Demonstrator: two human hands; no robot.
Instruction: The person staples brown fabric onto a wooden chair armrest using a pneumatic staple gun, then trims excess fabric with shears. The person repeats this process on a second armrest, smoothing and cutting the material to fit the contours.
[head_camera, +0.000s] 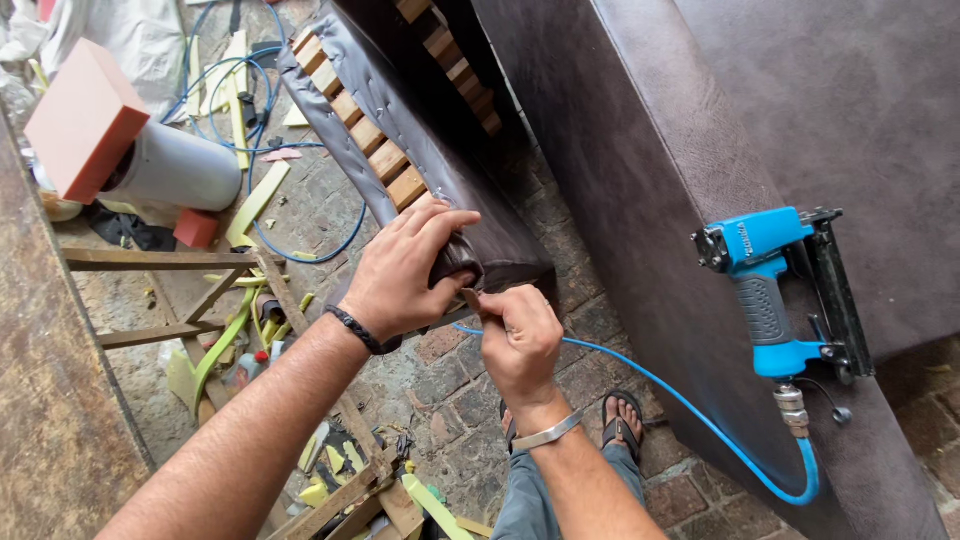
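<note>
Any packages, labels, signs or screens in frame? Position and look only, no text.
No signs or screens.
Label on the blue staple gun: small pale marking on its upper body; the gun lies on the brown upholstered panel, right of the hands.
Small bottle: on the floor under the wooden frame, lower left, red cap; label too small to tell.

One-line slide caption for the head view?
Both hands, left and right, pinch dark leatherette over a slatted frame; blue staple gun rests nearby.
</note>
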